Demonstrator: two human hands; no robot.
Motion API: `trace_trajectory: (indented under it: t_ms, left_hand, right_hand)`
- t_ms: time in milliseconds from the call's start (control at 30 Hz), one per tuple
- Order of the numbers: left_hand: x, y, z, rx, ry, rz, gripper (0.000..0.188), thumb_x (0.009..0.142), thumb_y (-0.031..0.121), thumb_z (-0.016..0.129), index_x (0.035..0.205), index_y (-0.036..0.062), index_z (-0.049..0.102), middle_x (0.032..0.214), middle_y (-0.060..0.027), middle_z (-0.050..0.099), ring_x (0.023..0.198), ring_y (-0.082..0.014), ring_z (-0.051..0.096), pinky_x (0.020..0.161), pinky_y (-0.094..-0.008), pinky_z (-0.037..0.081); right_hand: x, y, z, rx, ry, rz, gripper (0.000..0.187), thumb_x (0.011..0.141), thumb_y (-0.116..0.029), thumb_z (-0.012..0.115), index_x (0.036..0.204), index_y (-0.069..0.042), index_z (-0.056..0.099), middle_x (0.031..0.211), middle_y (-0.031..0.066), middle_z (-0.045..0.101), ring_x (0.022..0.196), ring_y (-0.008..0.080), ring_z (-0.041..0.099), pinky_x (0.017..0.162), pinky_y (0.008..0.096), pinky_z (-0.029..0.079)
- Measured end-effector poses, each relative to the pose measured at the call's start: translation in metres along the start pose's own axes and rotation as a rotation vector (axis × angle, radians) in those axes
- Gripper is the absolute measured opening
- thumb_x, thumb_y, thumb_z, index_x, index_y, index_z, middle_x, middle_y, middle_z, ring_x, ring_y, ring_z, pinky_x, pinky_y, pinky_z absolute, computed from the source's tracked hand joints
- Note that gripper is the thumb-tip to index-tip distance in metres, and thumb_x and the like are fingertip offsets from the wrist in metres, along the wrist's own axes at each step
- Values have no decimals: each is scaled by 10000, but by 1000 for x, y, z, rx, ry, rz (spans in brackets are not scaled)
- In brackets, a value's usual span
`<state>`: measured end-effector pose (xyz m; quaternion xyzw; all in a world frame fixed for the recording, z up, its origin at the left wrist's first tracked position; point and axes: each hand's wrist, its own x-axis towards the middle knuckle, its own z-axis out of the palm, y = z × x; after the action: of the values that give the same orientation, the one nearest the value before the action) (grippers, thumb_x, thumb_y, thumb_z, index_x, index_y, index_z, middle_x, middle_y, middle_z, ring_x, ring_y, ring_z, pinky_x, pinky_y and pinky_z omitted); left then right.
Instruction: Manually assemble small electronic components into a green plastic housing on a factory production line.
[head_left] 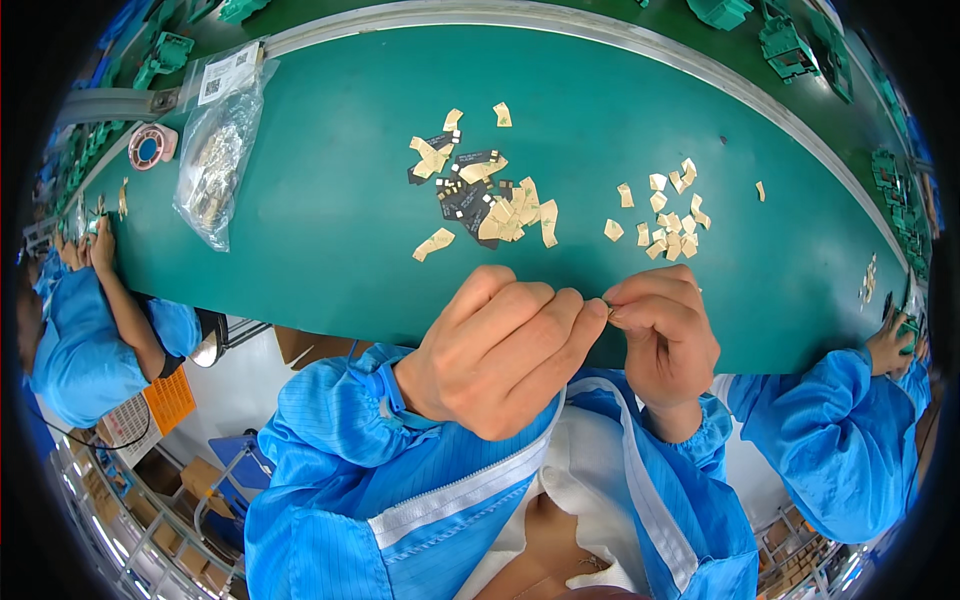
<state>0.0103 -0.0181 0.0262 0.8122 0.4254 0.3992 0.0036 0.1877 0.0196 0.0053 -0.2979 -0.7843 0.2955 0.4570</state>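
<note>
My left hand (505, 350) and my right hand (665, 335) meet above the near edge of the green table. Their fingertips are pinched together around something tiny, mostly hidden by the fingers. Beyond my left hand lies a loose pile of black flat pieces (465, 200) with pale contacts, mixed with cream-coloured curved strips (515, 212). A second scatter, of small cream pieces (675, 235), lies just past my right hand. One more cream piece (760, 191) sits apart, farther right.
A clear plastic bag (215, 165) with a white label and a pink tape roll (150, 147) lie at the far left. Co-workers in blue sleeves sit left (90, 350) and right (835, 440). Green fixtures (787, 48) stand behind the table's pale raised rim (640, 22).
</note>
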Motion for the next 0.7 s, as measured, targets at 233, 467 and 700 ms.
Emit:
trace_trajectory:
  t_ms: [233,467,700]
  left_hand:
    - [0,0,0,15,-1,16,304,610,34,697,899,-57,667,818,-138,645,647,-200,566,504,-311,347]
    - [-2,2,-1,31,-14,17,308,602,35,687,897,-55,669,814,-136,646,651,-199,566,513,-310,357]
    - [-8,1,0,-4,5,-4,281,628,32,703,895,-49,665,814,-131,645,653,-199,568,519,-311,373]
  right_hand:
    - [0,-1,-1,-37,-8,-17,298,624,153,672,870,13,579,825,144,618,685,267,589,534,318,467]
    - [-1,1,0,-70,-10,-54,319,591,160,666,867,20,584,829,145,617,686,272,589,534,320,473]
    - [-7,3,3,-151,-46,-109,310,592,133,629,874,12,584,848,138,609,708,282,578,549,333,469]
